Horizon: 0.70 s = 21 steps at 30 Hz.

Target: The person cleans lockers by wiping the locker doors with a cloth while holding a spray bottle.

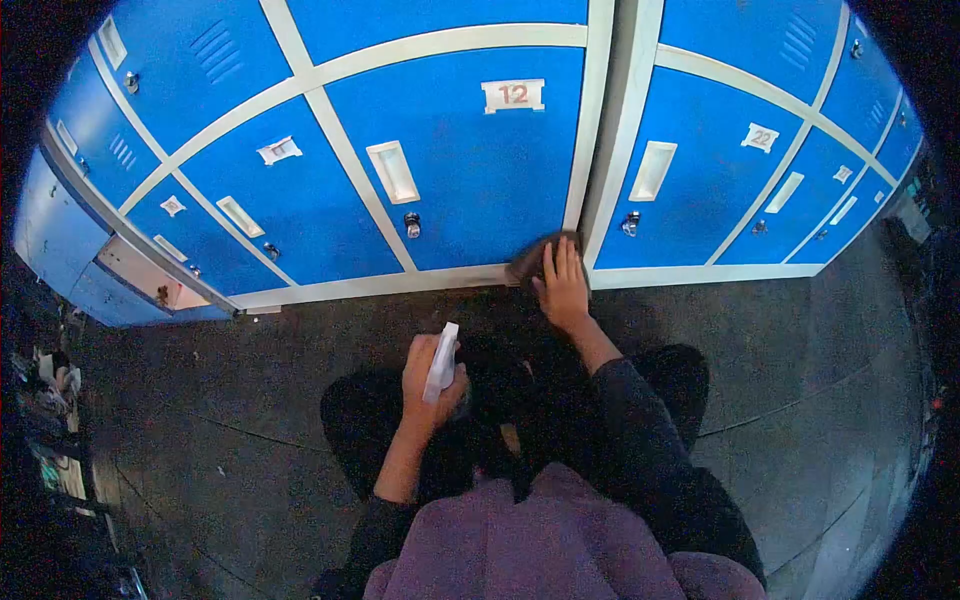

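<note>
My left hand (428, 380) is wrapped round a spray bottle with a white top (441, 362), held low over my lap; its body is mostly hidden. My right hand (563, 285) presses a dark brown cloth (532, 260) against the lower right corner of the blue locker door marked 12 (480, 170), by the white bottom frame. The fingers lie over the cloth, beside the gap between two locker units.
Another blue locker door marked 22 (700, 150) stands on the right. An open compartment (135, 272) shows at the lower left. My crossed legs rest on the dark floor (240, 400). Assorted objects line the far left edge.
</note>
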Each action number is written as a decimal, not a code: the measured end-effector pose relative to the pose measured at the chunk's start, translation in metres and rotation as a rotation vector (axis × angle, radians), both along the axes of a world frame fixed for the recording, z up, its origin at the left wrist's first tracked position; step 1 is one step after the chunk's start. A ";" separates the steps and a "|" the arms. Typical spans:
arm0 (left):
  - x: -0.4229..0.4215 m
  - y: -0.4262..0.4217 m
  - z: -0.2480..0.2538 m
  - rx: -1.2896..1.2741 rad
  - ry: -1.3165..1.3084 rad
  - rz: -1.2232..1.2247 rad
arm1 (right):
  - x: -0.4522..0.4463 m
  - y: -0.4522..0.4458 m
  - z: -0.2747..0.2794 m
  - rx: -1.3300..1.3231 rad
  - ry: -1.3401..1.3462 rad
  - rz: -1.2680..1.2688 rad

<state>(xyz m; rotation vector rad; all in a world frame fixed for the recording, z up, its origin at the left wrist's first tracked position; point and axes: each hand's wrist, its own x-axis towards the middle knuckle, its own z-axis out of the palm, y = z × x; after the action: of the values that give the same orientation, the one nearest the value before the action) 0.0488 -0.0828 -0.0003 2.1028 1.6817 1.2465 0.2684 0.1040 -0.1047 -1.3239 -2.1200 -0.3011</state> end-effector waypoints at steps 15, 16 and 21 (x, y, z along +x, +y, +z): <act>0.003 0.006 -0.002 -0.016 -0.039 0.013 | -0.030 0.063 0.303 0.792 0.260 0.001; 0.003 0.006 -0.002 -0.031 -0.029 0.023 | -0.030 0.069 0.285 0.802 0.256 -0.004; 0.002 0.006 -0.002 0.005 -0.018 0.020 | -0.023 0.066 0.168 0.599 0.179 -0.016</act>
<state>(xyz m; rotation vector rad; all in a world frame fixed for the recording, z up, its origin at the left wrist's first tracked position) 0.0504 -0.0770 -0.0028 2.0759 1.6986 1.2726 0.2450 0.1698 0.0638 -0.9684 -1.6810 -0.7294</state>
